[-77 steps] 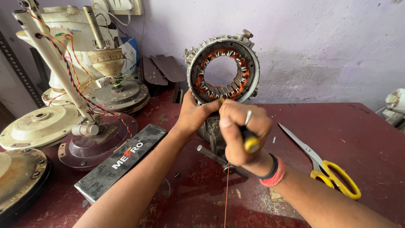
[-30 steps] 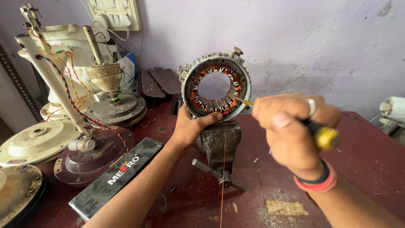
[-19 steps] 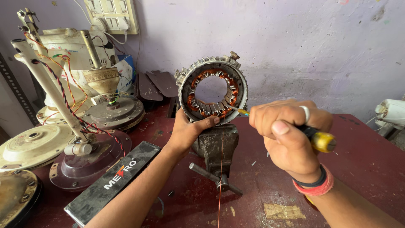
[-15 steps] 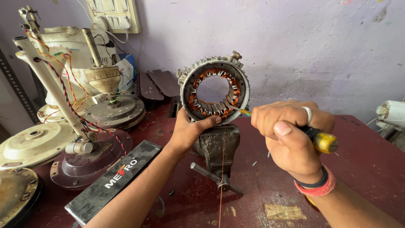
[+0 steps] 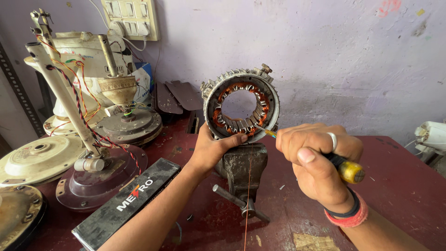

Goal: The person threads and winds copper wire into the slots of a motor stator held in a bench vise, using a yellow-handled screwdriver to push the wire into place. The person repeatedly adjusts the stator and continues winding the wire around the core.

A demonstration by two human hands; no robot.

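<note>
- Fan parts (image 5: 116,121) (pale housings, coloured wires) crowded the far left of the dark red table (image 5: 399,186), with a long black box (image 5: 127,204) lying in front.
- The left hand (image 5: 211,148) gripped the lower rim of the ring-shaped stator (image 5: 241,106), thumb lying along its edge.
- The stator stood upright in a small bench vise (image 5: 241,169), a thin copper wire (image 5: 247,195) hanging below.
- The right hand (image 5: 318,160) was fisted around a yellow-handled screwdriver (image 5: 344,168), tip touching the stator's lower right windings.
</note>
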